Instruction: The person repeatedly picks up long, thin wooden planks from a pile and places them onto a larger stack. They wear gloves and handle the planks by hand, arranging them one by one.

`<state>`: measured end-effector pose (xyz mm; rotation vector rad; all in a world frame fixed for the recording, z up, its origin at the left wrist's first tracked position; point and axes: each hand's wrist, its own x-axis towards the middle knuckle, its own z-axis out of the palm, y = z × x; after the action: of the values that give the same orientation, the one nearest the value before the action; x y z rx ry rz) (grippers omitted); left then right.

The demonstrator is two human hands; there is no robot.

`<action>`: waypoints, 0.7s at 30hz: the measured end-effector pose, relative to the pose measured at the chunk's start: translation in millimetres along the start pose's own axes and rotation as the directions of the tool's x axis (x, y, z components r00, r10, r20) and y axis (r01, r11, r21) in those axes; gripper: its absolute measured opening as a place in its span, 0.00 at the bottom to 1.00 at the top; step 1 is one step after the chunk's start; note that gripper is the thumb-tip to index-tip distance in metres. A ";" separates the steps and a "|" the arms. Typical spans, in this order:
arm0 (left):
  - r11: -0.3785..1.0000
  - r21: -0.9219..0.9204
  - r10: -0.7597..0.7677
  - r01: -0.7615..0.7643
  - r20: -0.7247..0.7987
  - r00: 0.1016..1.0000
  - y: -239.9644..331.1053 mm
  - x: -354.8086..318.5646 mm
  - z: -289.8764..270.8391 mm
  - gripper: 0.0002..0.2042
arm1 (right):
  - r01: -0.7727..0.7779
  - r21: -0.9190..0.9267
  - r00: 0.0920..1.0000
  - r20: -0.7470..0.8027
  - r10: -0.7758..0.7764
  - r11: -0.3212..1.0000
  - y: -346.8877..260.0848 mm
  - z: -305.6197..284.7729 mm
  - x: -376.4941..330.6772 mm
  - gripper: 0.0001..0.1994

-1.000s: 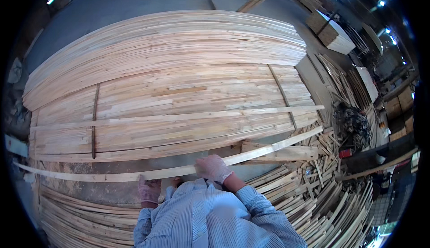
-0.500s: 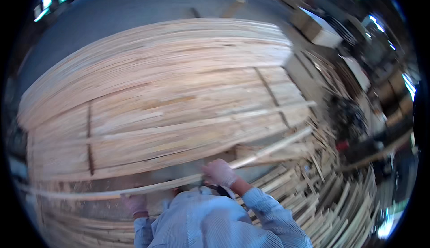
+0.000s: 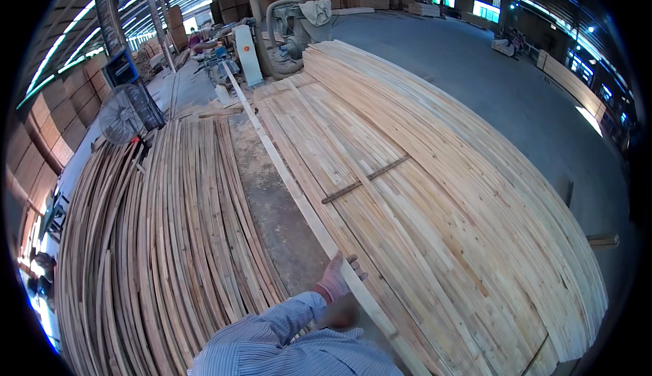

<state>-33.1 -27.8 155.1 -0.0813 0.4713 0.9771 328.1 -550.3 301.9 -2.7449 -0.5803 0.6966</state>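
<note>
A long, narrow wooden strip (image 3: 297,192) runs slantwise from the machines at the back down to the lower edge of the picture. My left hand (image 3: 333,281), in what looks like a thin pale covering, is closed round it near its lower part. The thumb lies along the strip's left side and the fingertips come out on its right. My right hand does not show. A blurred brownish shape (image 3: 339,313) beneath my left wrist is too smeared to name.
On the right lies a broad, layered stack of pale boards (image 3: 441,172), with a thin dark crosspiece (image 3: 367,180) on it. Many loose strips (image 3: 170,226) cover the left. Further back stand a round fan (image 3: 122,114), a white machine cabinet (image 3: 247,55) and a dust-covered machine (image 3: 299,29).
My view has swung left, bringing the machines and fan into sight. The strip lay crosswise in both hands; now it points away from me, with only my left hand visible on it.
</note>
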 end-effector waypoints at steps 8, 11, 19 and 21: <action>0.981 0.154 0.110 -0.115 0.044 0.993 113.7 48.9 21.2 0.26 | -0.205 -0.314 0.976 -0.137 0.169 0.927 72.5 -56.2 -4.3 0.33; 0.975 0.187 0.124 -0.119 -0.014 0.992 163.8 71.8 28.1 0.26 | -0.180 -0.452 0.984 -0.076 0.164 0.874 72.3 -40.6 10.0 0.33; 0.817 0.464 0.382 -0.343 0.012 0.924 178.6 123.3 -9.3 0.30 | -0.144 -0.282 0.987 -0.114 0.115 0.949 -23.6 19.2 50.2 0.28; 0.770 0.560 0.282 -0.305 0.130 0.951 130.3 90.3 8.0 0.29 | -0.017 -0.200 0.998 -0.066 0.004 0.980 -72.9 30.2 31.4 0.26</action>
<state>-94.0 118.3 143.0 0.5794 0.7437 1.1023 315.3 -467.6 287.6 -2.9457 -0.6553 0.5764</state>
